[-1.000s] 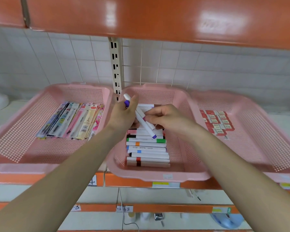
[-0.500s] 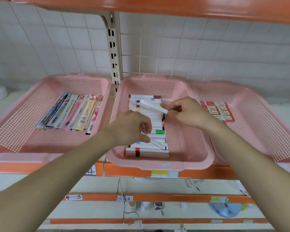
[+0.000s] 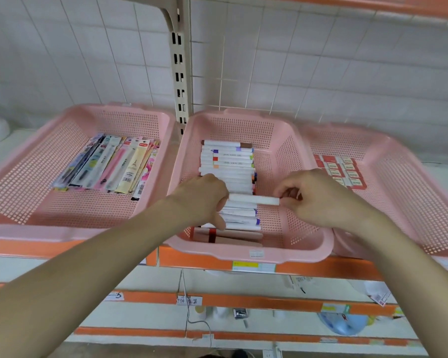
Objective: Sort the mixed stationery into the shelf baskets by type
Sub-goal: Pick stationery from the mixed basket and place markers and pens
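One white marker (image 3: 254, 200): left hand (image 3: 202, 197) and right hand (image 3: 316, 200) are pinching its ends. Releasing unevenly, we are risking skewing the row (image 3: 228, 161) beneath.

we see an orange-edged shelf (image 3: 204, 262) carrying three pink baskets side by side. the middle basket (image 3: 243, 127) sits under our fingers (image 3: 220, 224). the left basket (image 3: 23, 233) and the right basket (image 3: 411, 202) flank them.

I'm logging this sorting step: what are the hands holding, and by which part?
A white marker, level over the middle basket. The right hand pinches its right end; the left hand grips its left end.
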Demonstrator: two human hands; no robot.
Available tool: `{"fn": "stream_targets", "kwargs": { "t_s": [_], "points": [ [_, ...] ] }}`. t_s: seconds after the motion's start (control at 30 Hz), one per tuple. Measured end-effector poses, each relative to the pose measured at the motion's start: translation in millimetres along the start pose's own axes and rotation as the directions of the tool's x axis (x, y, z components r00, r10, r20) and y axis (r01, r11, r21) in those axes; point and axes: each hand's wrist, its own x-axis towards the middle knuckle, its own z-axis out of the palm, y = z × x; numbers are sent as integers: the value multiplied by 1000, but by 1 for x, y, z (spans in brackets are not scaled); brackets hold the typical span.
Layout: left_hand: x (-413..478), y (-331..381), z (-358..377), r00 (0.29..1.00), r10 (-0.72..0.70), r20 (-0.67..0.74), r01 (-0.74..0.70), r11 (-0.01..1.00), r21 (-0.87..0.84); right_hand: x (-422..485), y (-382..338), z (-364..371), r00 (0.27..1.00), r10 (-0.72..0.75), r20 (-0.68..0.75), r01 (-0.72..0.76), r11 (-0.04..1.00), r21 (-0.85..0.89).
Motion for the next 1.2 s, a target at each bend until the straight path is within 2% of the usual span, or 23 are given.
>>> {"fn": "stream_targets", "kwargs": {
  "t_s": [0.07,0.2,0.43,0.63,0.77,0.9,1.07,1.2],
  "points": [
    [-3,-4,-7,999,24,28,-26,997,69,-4,-2,-2,1000,-1,28,1,1000,-15],
    [-10,-14,-22,994,96,-54,-81,969,234,1,-16,8,998,-30,55,33,998,-50],
    [-15,-20,-12,995,104,9,-103,959,264,24,-42,49,985,-10,174,29,994,-103],
    [-18,-22,-6,992,121,-24,-109,951,288,40,-46,61,979,5,203,20,992,-123],
    [-17,-22,-5,990,136,-29,-121,945,305,37,-35,56,984,29,177,-31,999,9],
    [-19,-19,-2,982,178,-57,-149,931,333,39,-22,56,995,58,83,-53,997,-54],
    [-19,-11,-2,982,184,38,-184,906,381,45,-23,60,995,83,59,-78,994,-77],
    [-19,-8,-4,983,177,50,-182,901,393,44,-18,58,979,202,21,-202,979,-1]
  ]
}}
